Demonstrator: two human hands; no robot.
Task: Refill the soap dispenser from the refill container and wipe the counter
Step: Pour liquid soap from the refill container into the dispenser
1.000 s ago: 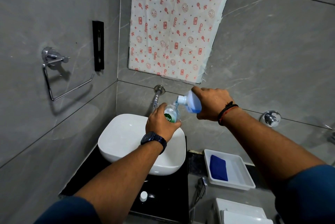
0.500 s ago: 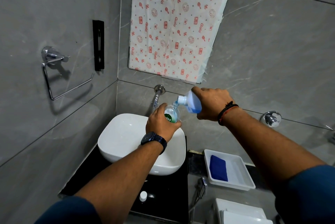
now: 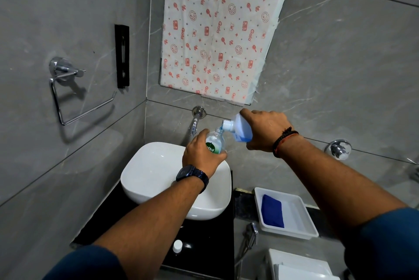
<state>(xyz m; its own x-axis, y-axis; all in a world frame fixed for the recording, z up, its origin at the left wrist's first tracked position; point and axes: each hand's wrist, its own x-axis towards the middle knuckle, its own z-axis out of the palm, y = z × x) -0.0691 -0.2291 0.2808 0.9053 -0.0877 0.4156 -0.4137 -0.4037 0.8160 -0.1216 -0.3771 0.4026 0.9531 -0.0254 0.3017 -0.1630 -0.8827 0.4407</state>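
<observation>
A: Where are the two bottles?

B: Both are held in the air over the far right edge of the basin point(image 3: 158, 170). The left hand point(image 3: 200, 155) has its grip wrapped round the dispenser point(image 3: 215, 143), a small clear bottle with a green label, held roughly upright with its mouth open at the top.

A: And the refill?

B: The right hand point(image 3: 263, 131) grips the refill point(image 3: 238, 127), a pale bottle tipped over to the left, so its white neck points down at the dispenser's mouth. The two openings are touching or very nearly so; I cannot tell which. Blue liquid sits in the low side of the refill, and a blue tint shows at the neck.

A: Anything on the worktop?

B: The black worktop point(image 3: 204, 245) carries the white basin. Near its front edge lies a small white cap point(image 3: 177, 246), apart from both bottles. To the right, a white tray point(image 3: 294, 223) holds a blue cloth point(image 3: 272, 210) in its left half.

A: What is behind the hands?

B: A tap point(image 3: 195, 123) juts from the grey far wall, just left of the dispenser. The left wrist wears a dark watch point(image 3: 192, 175), the right a dark and red thread band point(image 3: 284, 142).
</observation>
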